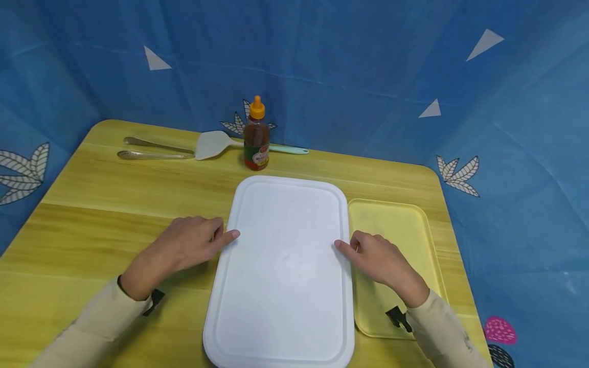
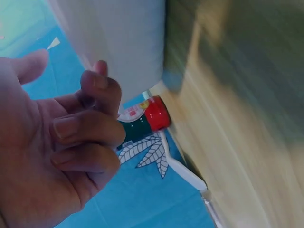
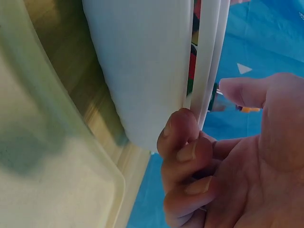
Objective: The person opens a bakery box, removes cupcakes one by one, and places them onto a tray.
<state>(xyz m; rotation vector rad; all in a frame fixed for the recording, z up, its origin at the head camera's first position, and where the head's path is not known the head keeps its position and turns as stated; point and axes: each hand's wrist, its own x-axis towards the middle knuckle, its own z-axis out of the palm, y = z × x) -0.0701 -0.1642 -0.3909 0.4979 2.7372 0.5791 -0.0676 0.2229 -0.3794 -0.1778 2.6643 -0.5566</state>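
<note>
A white rectangular lid (image 1: 282, 271) lies over a white plastic box (image 3: 147, 61) in the middle of the table. My left hand (image 1: 188, 243) grips the lid's left rim, thumb on top and fingers curled below. At the opposite rim my right hand (image 1: 379, 258) holds the lid, its thumb above and fingertips at the underside. In the right wrist view a narrow gap runs between lid and box wall. Red and green bits of something inside show through it, too little to identify.
Behind the box stands a sauce bottle (image 1: 256, 145) with an orange cap. A spatula (image 1: 213, 144) lies behind it, beside two metal utensils (image 1: 156, 155) whose far ends are covered. A pale yellow tray (image 1: 391, 230) lies right of the box. Blue cloth (image 1: 345, 61) hangs behind the table (image 1: 138, 189).
</note>
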